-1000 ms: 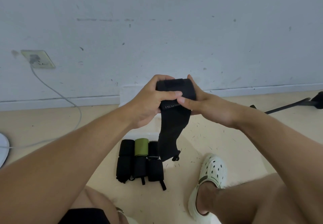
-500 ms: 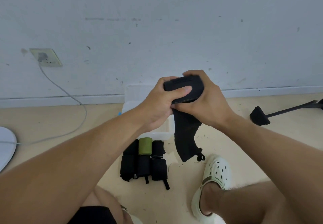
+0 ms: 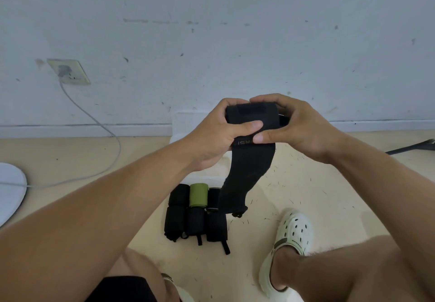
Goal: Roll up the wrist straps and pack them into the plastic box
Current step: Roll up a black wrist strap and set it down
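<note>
I hold a black wrist strap (image 3: pixel 250 160) up in front of me, its upper part wound into a roll and its loose tail hanging down. My left hand (image 3: pixel 216 136) grips the roll's left side, thumb across the front. My right hand (image 3: pixel 299 125) grips the right side, fingers over the top. On the floor below lie several rolled black straps (image 3: pixel 195 219) and one green roll (image 3: pixel 199 194) side by side. The clear plastic box (image 3: pixel 186 122) stands by the wall, mostly hidden behind my hands.
A grey cable (image 3: pixel 94 118) runs from a wall socket (image 3: pixel 68 70) to a white round object (image 3: pixel 9 191) at the left edge. My foot in a white clog (image 3: pixel 289 238) rests at the right. A black bar (image 3: pixel 409 147) lies far right.
Both hands have kept turning the roll, and the strap's wound part looks thicker. The hanging tail swung slightly and the view shifted a little.
</note>
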`<state>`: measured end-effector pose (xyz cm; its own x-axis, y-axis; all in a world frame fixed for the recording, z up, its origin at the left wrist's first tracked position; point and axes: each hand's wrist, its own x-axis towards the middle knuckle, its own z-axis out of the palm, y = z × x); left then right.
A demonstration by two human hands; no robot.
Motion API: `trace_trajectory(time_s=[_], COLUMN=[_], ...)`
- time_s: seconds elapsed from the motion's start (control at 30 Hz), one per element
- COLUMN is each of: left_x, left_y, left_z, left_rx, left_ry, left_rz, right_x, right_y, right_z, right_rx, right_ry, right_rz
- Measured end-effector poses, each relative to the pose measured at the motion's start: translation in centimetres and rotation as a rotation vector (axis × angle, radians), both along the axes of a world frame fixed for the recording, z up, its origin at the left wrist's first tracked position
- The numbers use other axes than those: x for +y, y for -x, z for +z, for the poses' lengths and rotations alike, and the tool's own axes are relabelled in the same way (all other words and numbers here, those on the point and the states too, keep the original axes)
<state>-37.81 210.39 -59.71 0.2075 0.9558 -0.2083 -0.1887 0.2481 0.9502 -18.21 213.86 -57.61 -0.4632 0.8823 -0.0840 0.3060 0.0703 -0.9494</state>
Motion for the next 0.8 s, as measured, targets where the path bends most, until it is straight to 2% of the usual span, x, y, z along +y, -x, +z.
trace_trajectory(time_s=[0.23,0.37,0.47,0.63,0.73,0.8], left_x=[0.0,-0.2,-0.2,0.3,0.3,0.2], left_y=[0.3,-0.2,-0.1,0.6,0.6,0.7], left_z=[0.2,0.3,0.5,0.2,-0.1,-0.3], left_rx=[0.007,-0.011,-0.048,-0.08,-0.047,-0.017], left_ry=[-0.032,0.086,0.118,0.117,0.073,0.039], left_rz=[0.069,-0.014,0.005,0.107,0.099,0.073], right_x=[0.3,-0.2,-0.3,-0.2,-0.1,-0.2], right_y=[0.9,1.2,1.6,0.8,0.5,0.4], right_z=[0.0,-0.4,-0.7,-0.4,-0.6,-0.8], right_rx=[0.018,0.037,0.01,0.086,0.1,0.084], right_ry=[-0.147,-0.196,-0.203,0.049,0.233,0.279], right_rz=[-0.056,-0.097,-0.061,-0.044,-0.013,0.008])
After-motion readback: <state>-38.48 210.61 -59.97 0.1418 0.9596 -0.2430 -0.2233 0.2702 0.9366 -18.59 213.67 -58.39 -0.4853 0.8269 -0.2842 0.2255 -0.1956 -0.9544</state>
